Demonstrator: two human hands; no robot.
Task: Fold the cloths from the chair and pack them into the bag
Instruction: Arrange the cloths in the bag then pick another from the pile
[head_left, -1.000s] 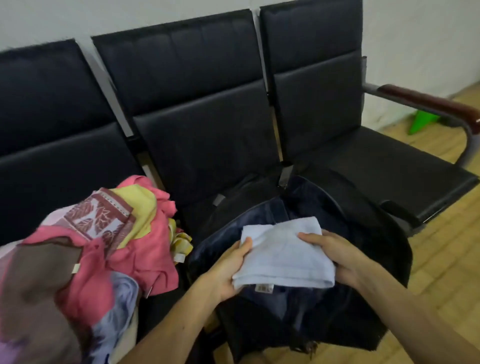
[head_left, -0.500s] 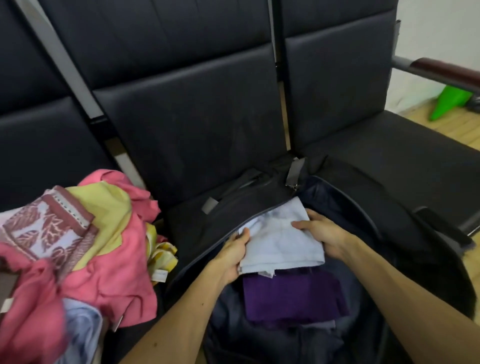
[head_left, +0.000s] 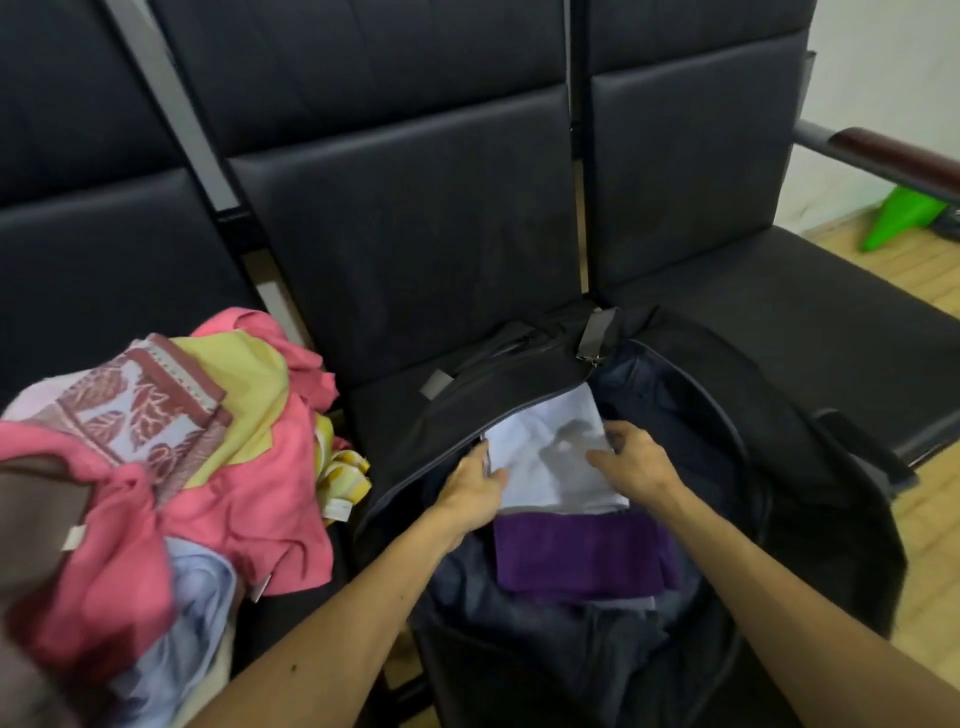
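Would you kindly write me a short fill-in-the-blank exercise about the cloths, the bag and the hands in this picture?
1. The pale cloth in the black bag has ____ hands on it, the left hand and the right hand.
2. The folded cloth lying just nearer the person than the pale cloth is ____ in colour.
3. The pile of unfolded cloths lies on the person's ____ side of the black bag.

Missing words: two; purple; left.
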